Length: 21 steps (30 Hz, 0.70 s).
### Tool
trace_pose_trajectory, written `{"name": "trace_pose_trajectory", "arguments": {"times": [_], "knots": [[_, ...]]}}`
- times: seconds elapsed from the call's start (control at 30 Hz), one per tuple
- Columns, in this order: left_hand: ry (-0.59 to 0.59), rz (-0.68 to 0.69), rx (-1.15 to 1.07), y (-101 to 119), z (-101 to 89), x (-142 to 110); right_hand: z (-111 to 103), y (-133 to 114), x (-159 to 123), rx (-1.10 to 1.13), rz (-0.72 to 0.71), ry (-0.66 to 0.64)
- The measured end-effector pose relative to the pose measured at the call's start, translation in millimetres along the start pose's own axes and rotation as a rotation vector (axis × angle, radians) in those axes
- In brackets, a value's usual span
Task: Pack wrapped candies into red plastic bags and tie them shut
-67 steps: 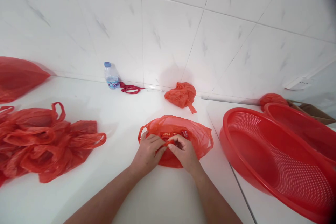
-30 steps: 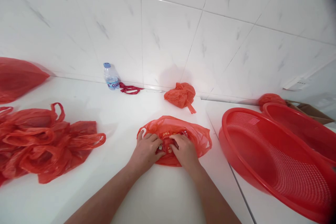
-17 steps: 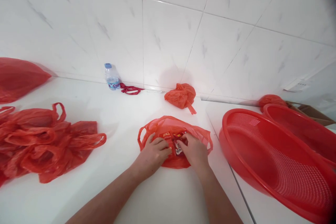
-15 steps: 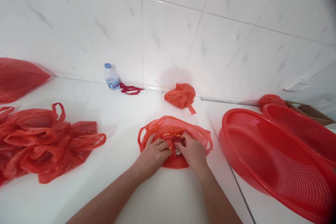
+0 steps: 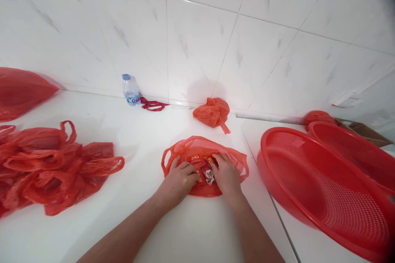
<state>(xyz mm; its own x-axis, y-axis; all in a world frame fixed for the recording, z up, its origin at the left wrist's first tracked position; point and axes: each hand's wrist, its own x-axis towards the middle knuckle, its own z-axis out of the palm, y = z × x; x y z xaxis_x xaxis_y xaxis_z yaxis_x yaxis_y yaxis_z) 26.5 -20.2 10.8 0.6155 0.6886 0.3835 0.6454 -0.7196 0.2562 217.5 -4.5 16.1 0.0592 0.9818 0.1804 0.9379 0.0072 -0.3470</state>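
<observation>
An orange-red plastic bag (image 5: 202,144) lies spread open on the white table in front of me. Several small red packets with printed wrappers sit inside it; a dark red packet (image 5: 209,175) with a white label shows between my hands. At the bag's left side, my left hand (image 5: 182,178) rests with its fingers apart and bent over the packets, fingertips partly hidden. My right hand (image 5: 227,174) reaches in from the right, its fingers apart beside the dark red packet, gripping nothing that I can see.
Crumpled red bags (image 5: 55,166) are heaped at left. Along the tiled wall stand a water bottle (image 5: 131,90), a dark red ribbon (image 5: 154,105) and a knotted red bag (image 5: 212,113). Red plastic baskets (image 5: 293,172) stand close on the right, near a cardboard box (image 5: 367,131).
My right hand has drawn slightly off the dark red packet and its fingers have loosened, so more of the white label shows. My left hand has shifted slightly left.
</observation>
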Motion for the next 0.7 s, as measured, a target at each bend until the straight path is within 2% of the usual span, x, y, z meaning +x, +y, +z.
{"name": "trace_pose_trajectory", "arguments": {"times": [0.2,0.47,0.7], "knots": [[-0.045,-0.038,-0.028,0.3,-2.6,1.0,3.9,-0.3,2.5,-0.045,0.017,-0.032],[-0.049,-0.049,-0.037,0.3,-2.4,1.4,-2.6,3.3,1.4,0.229,0.132,0.087],[-0.049,-0.055,-0.040,0.1,-2.4,1.6,5.9,-1.6,8.6,0.367,0.111,0.125]]}}
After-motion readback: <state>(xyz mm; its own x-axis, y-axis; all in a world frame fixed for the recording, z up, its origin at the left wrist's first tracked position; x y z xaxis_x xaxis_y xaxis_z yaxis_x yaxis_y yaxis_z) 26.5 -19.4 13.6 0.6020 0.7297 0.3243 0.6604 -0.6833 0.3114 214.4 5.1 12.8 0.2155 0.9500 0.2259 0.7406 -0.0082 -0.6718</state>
